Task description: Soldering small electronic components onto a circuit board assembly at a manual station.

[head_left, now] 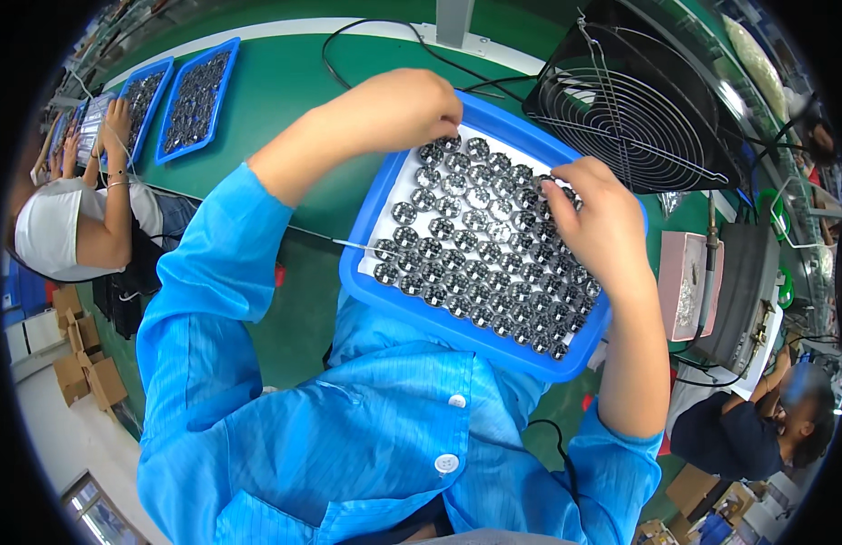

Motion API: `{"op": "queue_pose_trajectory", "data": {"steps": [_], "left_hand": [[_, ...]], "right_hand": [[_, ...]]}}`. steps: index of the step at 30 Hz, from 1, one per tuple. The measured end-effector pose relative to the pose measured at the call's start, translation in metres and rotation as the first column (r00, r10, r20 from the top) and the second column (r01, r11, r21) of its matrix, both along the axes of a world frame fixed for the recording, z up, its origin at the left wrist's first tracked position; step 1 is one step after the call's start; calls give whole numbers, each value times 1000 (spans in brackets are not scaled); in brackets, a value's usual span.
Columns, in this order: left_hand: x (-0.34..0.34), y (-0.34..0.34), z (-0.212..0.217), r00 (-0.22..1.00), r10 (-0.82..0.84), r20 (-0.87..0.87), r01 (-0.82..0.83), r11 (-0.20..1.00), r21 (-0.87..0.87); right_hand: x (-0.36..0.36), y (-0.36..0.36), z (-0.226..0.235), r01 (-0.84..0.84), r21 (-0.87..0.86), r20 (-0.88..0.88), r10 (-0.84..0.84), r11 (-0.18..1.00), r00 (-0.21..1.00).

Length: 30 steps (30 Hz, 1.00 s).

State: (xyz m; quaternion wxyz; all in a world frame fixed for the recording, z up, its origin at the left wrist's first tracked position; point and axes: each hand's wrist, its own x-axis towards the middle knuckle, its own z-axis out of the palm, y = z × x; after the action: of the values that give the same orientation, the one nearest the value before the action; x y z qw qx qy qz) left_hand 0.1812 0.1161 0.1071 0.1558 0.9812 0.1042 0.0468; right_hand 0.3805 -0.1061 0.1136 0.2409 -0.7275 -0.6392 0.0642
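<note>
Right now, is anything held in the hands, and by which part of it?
It cannot be told: the left hand and right hand are at round shiny pieces in the blue tray, but any grip is hidden.

Lighting over the blue tray (466, 334) was bright and largely even; its source could not be determined. Small glints marked the round metallic parts (500, 232), and a soft sheen the blue sleeve (223, 241). Straight edges bowed outward, detail softened peripherally, and black vignetting closed the corners.
</note>
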Motion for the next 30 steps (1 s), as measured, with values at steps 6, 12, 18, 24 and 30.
{"op": "queue_pose_trajectory", "data": {"steps": [6, 12, 18, 24, 30], "left_hand": [[-38, -14, 4, 992, 99, -79, -102, 994, -31], [-57, -41, 2, 992, 123, -20, -124, 991, -49], [-74, -76, 7, 962, 72, -263, -112, 983, -143], [-62, -86, 6, 946, 132, -296, -158, 985, -68], [-52, -92, 6, 944, 128, -305, -181, 971, -155]], "right_hand": [[3, -46, -9, 4, 80, -26, -2, 997, 1000], [-6, -83, -25, 53, 70, -89, -46, 996, 995], [0, -119, -26, 191, 75, -175, -175, 979, 969], [7, -142, -31, 228, 74, -240, -205, 971, 949], [13, -155, -40, 284, 51, -309, -256, 957, 916]]}}
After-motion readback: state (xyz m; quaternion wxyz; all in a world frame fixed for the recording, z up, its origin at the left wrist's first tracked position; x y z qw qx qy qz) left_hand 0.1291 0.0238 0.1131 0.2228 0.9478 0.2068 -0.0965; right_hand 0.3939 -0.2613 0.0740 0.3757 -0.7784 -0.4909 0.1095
